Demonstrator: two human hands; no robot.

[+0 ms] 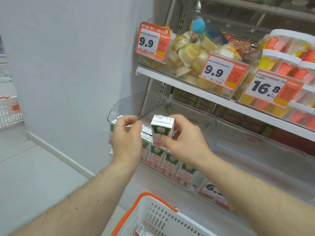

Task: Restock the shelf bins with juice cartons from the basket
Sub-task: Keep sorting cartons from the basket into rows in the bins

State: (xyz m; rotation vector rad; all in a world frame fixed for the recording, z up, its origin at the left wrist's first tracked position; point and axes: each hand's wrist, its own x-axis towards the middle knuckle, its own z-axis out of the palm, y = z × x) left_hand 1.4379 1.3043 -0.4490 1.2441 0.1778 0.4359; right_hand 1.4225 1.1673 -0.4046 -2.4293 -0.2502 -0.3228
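Observation:
My right hand (185, 142) grips a small white, green and pink juice carton (162, 129), upright, just above the clear shelf bin (129, 101). Several matching cartons (168, 163) stand in rows inside that bin. My left hand (127, 138) hovers at the bin's left end with fingers loosely curled over the carton tops; whether it pinches one I cannot tell. The white basket with an orange handle (153, 217) sits at the bottom centre, with one carton (142, 230) partly visible inside.
The shelf above holds a clear bin of yellow jelly cups (189, 55) and stacked tubs (283, 53), with orange price tags (152, 42) in front. A second clear bin (255, 138) lies to the right. A plain white wall (68, 65) stands left.

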